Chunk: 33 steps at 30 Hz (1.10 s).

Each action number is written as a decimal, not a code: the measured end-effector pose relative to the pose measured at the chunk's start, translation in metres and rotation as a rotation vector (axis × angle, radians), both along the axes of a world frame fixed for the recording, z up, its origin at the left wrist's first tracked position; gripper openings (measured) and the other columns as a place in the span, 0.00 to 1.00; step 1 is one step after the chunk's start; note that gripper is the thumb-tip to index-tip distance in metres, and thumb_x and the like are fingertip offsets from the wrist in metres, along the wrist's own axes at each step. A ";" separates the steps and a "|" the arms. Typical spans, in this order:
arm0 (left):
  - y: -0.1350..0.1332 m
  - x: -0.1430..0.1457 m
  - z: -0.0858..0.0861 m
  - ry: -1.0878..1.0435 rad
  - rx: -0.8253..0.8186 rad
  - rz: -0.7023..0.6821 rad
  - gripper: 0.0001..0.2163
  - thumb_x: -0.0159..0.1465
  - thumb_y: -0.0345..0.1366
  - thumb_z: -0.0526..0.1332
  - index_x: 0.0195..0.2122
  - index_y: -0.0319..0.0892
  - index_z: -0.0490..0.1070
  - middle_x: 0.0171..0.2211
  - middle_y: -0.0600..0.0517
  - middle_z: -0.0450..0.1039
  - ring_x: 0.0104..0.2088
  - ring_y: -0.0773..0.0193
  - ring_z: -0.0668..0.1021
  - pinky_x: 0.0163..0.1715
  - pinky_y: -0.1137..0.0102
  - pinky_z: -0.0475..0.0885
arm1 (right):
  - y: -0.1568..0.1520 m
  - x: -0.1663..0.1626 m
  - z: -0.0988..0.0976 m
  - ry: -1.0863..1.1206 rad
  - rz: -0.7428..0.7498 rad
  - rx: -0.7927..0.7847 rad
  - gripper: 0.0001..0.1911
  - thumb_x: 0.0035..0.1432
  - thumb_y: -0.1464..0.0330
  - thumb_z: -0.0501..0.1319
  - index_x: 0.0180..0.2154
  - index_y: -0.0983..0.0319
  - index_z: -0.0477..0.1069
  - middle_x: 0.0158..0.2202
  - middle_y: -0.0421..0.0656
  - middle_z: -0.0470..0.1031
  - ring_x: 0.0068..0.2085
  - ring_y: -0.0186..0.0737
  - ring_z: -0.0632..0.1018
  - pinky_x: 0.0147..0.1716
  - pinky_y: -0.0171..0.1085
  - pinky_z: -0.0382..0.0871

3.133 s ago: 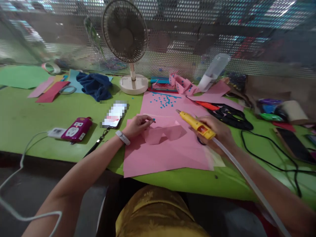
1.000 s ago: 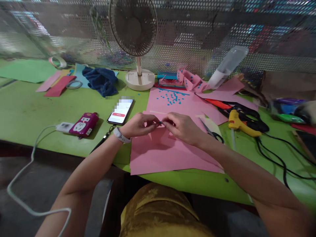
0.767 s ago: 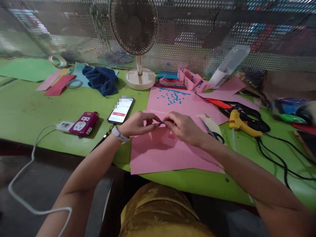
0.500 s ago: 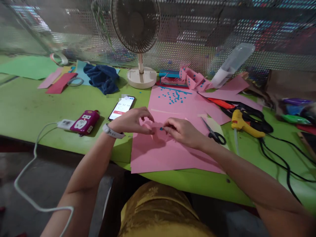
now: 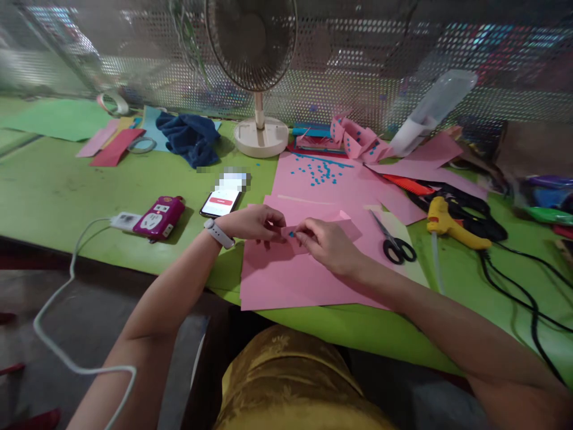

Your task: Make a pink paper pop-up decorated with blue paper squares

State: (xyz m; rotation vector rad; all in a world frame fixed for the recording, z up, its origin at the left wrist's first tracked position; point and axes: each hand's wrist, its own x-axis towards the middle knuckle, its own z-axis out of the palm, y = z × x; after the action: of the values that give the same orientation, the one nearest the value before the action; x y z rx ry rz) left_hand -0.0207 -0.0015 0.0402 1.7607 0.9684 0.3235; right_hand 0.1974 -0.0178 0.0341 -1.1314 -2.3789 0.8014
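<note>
Over the large pink paper sheets point(image 5: 304, 292), my left hand point(image 5: 259, 224) has its fingers bent at the left end of a smaller piece of pink paper point(image 5: 295, 246) and grips it. A tiny blue paper piece point(image 5: 291, 234) shows on or just above that paper. At its right side the thumb and forefinger of my right hand point(image 5: 329, 242) are pinched together; the exact contact is too small to make out. Behind my right hand the smaller pink paper continues to the right. Black-handled scissors point(image 5: 394, 245) lie on the sheets right of my hand.
Many tiny blue pieces point(image 5: 324, 173) lie scattered behind my hands. Folded pink paper with blue dots point(image 5: 358, 140) sits farther back. A yellow glue gun point(image 5: 456, 227) with black cables is at right; a phone point(image 5: 221, 200), purple socket adapter point(image 5: 159, 220) and fan point(image 5: 261, 137) stand left and behind.
The small pink paper, curved up before, now lies flatter between my hands. My left hand has come closer to my right. The camera view has shifted slightly.
</note>
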 end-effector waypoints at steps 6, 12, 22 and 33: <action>0.000 0.001 -0.002 -0.043 0.018 -0.020 0.03 0.57 0.34 0.65 0.31 0.41 0.72 0.21 0.55 0.74 0.20 0.69 0.77 0.19 0.77 0.68 | 0.001 0.000 -0.004 -0.022 0.001 0.033 0.05 0.62 0.69 0.57 0.37 0.62 0.71 0.35 0.45 0.78 0.35 0.39 0.76 0.34 0.37 0.65; 0.001 0.002 -0.001 0.005 0.039 -0.025 0.04 0.59 0.35 0.63 0.32 0.41 0.72 0.22 0.53 0.75 0.22 0.68 0.77 0.21 0.76 0.69 | 0.000 -0.001 -0.006 -0.082 0.023 0.093 0.07 0.64 0.68 0.55 0.39 0.62 0.70 0.39 0.48 0.78 0.38 0.42 0.76 0.35 0.38 0.65; 0.000 0.004 0.000 0.023 0.082 -0.019 0.04 0.58 0.34 0.64 0.31 0.40 0.72 0.22 0.53 0.75 0.21 0.68 0.77 0.20 0.76 0.67 | 0.000 -0.002 -0.004 -0.138 0.046 0.149 0.07 0.66 0.68 0.54 0.38 0.63 0.69 0.40 0.48 0.77 0.37 0.42 0.76 0.33 0.37 0.63; 0.000 0.005 0.001 0.031 0.063 -0.028 0.09 0.61 0.39 0.63 0.32 0.37 0.71 0.25 0.52 0.75 0.24 0.69 0.78 0.23 0.77 0.70 | -0.003 -0.005 -0.007 -0.213 0.040 0.240 0.08 0.66 0.71 0.53 0.41 0.65 0.70 0.41 0.48 0.77 0.36 0.41 0.76 0.31 0.36 0.62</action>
State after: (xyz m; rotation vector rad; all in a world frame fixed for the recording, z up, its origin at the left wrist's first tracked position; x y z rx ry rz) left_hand -0.0158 -0.0020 0.0416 1.8397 0.9637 0.3125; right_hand 0.1923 -0.0204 0.0266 -1.1195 -2.5943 0.4081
